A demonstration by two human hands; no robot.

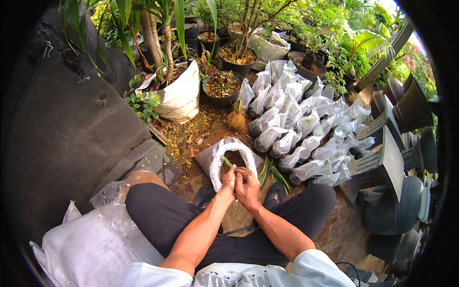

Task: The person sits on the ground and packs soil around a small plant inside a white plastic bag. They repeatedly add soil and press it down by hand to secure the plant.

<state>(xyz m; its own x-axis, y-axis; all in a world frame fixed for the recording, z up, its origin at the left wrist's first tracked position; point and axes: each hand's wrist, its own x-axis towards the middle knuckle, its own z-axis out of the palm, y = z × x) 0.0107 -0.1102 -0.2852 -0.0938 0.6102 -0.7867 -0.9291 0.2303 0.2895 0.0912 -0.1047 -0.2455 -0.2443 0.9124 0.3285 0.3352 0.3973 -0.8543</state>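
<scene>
My left hand (229, 183) and my right hand (247, 186) are pressed together, fingers curled, over the near side of a white sack (253, 160) with its rim rolled down. Soil smears the fingers; what lies between the palms is hidden. Dark brown soil (235, 157) fills the sack's mouth. A green leaf piece (227, 161) stands tilted in that soil, just beyond my left fingertips. Right of the sack, long green leaves with pale edges (281, 179) lie on the ground by my shoe.
Many tied clear plastic bags (306, 124) stand in rows ahead right. A fibrous root ball (236, 120) lies beyond the sack, near a black pot (223, 86) and a large white planter bag (179, 100). Dark boards (67, 124) border the left; stacked grey planters (382, 162) the right.
</scene>
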